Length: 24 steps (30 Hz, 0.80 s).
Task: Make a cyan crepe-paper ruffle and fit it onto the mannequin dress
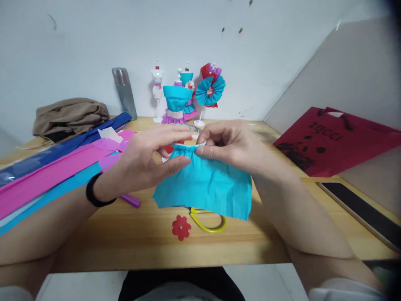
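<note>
A piece of turquoise crepe paper [206, 188], gathered into small pleats along its top edge, hangs above the table. My right hand [227, 144] pinches that pleated edge between thumb and fingers. At the paper's left side is my left hand [153, 152], its thumb apart from the other fingers and close to the pleats; whether it touches the paper is hard to tell. Beneath the paper lie yellow-handled scissors [208, 228], their blades mostly covered. A red paper flower [181, 228] rests on the wood just left of the handles.
Small mannequins in crepe paper dresses [177, 100] stand by the wall, near a grey flask [125, 94]. Pink crepe paper [59, 169] and other coloured strips lie left, before a brown cloth [72, 115]. On the right are a red bag [335, 142] and a phone [360, 213].
</note>
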Tool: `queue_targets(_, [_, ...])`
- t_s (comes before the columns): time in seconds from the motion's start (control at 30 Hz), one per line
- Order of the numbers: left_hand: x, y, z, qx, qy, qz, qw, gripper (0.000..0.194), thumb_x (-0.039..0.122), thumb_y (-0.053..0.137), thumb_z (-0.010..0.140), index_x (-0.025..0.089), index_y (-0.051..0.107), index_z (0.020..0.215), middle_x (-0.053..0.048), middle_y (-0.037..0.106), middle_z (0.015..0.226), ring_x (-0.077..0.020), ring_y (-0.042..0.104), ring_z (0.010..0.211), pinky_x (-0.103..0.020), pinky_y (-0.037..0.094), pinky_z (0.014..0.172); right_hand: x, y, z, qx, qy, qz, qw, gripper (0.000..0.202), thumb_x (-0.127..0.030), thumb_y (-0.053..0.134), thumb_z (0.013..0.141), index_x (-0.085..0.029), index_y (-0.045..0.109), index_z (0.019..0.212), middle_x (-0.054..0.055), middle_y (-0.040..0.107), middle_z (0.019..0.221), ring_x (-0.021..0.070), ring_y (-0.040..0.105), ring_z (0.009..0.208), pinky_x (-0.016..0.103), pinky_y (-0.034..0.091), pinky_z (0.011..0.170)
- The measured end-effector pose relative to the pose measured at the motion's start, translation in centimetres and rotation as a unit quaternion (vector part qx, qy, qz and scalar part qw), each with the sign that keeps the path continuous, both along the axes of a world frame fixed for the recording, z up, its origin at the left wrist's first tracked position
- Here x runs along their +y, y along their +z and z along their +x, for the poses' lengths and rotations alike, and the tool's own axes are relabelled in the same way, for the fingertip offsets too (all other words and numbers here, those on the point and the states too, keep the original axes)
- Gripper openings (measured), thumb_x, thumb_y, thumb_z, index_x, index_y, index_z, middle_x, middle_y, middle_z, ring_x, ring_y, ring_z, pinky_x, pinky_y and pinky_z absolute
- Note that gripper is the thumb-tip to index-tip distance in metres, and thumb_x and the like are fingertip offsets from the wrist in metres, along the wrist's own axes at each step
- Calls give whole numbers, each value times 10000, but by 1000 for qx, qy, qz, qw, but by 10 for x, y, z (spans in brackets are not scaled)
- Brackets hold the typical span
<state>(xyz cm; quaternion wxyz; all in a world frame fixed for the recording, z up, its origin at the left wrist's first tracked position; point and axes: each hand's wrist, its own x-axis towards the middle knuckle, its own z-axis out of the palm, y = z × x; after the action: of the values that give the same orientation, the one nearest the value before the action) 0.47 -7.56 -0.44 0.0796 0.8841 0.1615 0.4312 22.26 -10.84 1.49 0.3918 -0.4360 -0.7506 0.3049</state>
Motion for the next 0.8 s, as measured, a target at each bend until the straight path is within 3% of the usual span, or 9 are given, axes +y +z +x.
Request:
queue_targets(0.07, [-6, 0, -1, -82, 25, 25, 996, 269, 301, 728, 840, 235, 730, 1101, -77, 731, 1186, -245, 668, 1101, -321, 567, 812, -3, 6, 5, 25, -23, 8, 999, 251, -328, 783, 746, -204, 592, 640, -35, 443, 545, 100, 384, 503, 257, 274, 460])
queue_targets(0.17, [-9, -2, 0, -209, 33, -31, 977, 308, 336, 753, 825, 238, 720, 1115, -73, 717, 1138, -213, 676, 1013, -286, 585, 728, -8, 12, 10, 76, -80, 39, 993, 234, -342, 802, 728, -209, 617, 672, -31, 458, 556, 105, 386, 511, 260, 268, 467])
queue_targets(0.27, [-6, -6, 3, -210, -44, -274, 937, 506, 499, 782, 774, 198, 684, 1169, -89, 725, 1075, -221, 698, 956, -304, 600, 756, -9, 15, 12, 122, -119, 70, 983, 272, -385, 828, 697, -212, 619, 670, -25, 483, 565, 113, 394, 524, 262, 263, 471])
queue_targets(0.33, [-5, -9, 7, -144, -120, -466, 865, 582, 542, 792, 748, 189, 668, 1194, -105, 734, 1117, -249, 710, 981, -338, 608, 792, -8, 15, 12, 142, -127, 83, 978, 304, -409, 844, 664, -210, 614, 653, -29, 486, 557, 109, 394, 526, 258, 261, 472])
queue_targets(0.4, [-5, -11, 12, -107, -147, -566, 804, 501, 484, 814, 740, 177, 703, 1120, -100, 754, 1095, -249, 722, 957, -355, 608, 820, -7, 15, 12, 157, -127, 88, 975, 315, -416, 852, 640, -207, 616, 651, -36, 499, 556, 103, 401, 526, 251, 264, 471])
queue_targets(0.43, [-6, -12, 13, -104, -139, -583, 794, 423, 436, 826, 735, 171, 728, 1049, -88, 769, 1046, -237, 728, 923, -353, 606, 828, -7, 15, 12, 166, -127, 91, 974, 311, -410, 852, 634, -205, 619, 653, -38, 511, 562, 99, 406, 525, 248, 266, 470])
queue_targets(0.53, [-7, -15, 17, -90, -100, -584, 800, 289, 384, 838, 709, 164, 748, 873, -62, 788, 895, -211, 734, 809, -341, 613, 781, -7, 16, 11, 199, -126, 84, 968, 274, -349, 850, 622, -191, 629, 658, -31, 559, 594, 89, 428, 524, 243, 278, 472])
queue_targets(0.63, [-2, -17, 16, -67, -85, -563, 819, 256, 376, 825, 717, 163, 741, 830, -66, 787, 856, -207, 738, 782, -338, 619, 753, -9, 17, 11, 211, -120, 60, 968, 264, -311, 853, 606, -177, 632, 663, -21, 574, 606, 90, 446, 531, 248, 298, 482])
queue_targets(0.8, [6, -13, 12, -72, -138, -531, 833, 280, 363, 786, 774, 183, 724, 980, -74, 773, 1029, -219, 735, 951, -339, 607, 857, -9, 18, 11, 173, -130, 40, 975, 292, -358, 837, 626, -185, 606, 678, -24, 540, 596, 103, 449, 533, 254, 305, 476])
